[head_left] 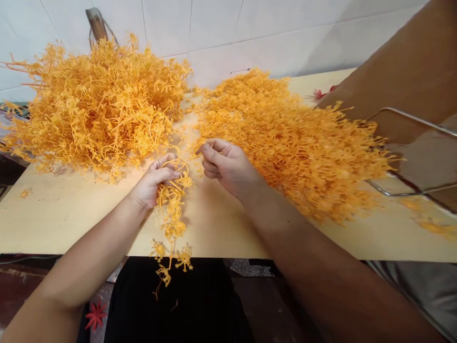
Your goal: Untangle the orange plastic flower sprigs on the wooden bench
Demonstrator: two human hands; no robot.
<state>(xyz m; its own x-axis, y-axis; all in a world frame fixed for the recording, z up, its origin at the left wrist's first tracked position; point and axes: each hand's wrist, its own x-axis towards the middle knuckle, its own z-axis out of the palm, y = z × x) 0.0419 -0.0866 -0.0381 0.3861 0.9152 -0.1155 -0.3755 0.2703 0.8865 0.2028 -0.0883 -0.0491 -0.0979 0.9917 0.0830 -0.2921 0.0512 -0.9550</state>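
My left hand (155, 181) is closed around a bunch of orange-yellow plastic flower sprigs (173, 209), which hangs down past the table's front edge. Thin curved stems poke out above its thumb and fingers. Just to the right, my right hand (226, 164) is closed in a pinch, thumb against forefinger. Thin orange bits show by its fingertips, but what they grip is too small to make out. A big tangled heap of the same sprigs (103, 105) rises beyond my left hand. Behind and right of my right hand spreads a flatter pile of sprigs (293, 147).
Both piles lie on a pale yellow table (89, 219) against a white wall (228, 28). At the right are a brown panel (400, 81) and a bent metal rod frame (421, 120). A red flower piece (95, 315) lies below the table at left, another (317, 94) at back right.
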